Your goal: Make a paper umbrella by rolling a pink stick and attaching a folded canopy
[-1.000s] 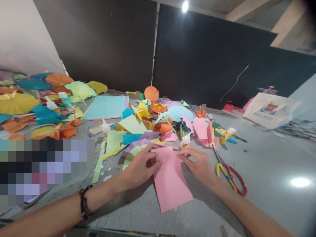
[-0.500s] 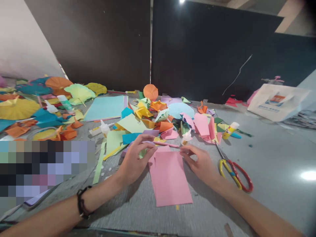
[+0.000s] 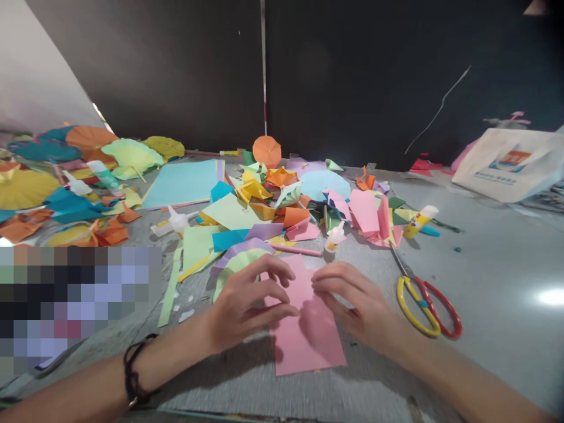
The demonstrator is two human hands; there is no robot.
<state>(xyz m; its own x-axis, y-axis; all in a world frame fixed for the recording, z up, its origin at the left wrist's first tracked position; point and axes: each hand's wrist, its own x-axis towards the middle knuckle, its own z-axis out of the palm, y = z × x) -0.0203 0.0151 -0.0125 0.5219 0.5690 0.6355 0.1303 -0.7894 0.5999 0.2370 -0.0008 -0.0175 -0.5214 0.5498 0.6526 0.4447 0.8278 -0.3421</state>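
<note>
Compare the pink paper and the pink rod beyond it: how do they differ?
Shape: the pink paper is flat and broad; the pink rod is thin and stick-like.
Pose: the paper's long sides run front to back; the rod lies crosswise.
Shared: both are pink.

A craft workshop, by the look of it: a broad grey surface (image 3: 497,252) carries a flat pink rectangular paper sheet (image 3: 308,346), a heap of folded multicoloured paper pieces (image 3: 288,195), metal scissors with red and yellow loop handles (image 3: 423,302), a small white plastic glue bottle with a pointed nozzle (image 3: 335,237) and a creased round orange paper disc (image 3: 267,151), with tall plain black panels (image 3: 361,82) standing behind
</note>
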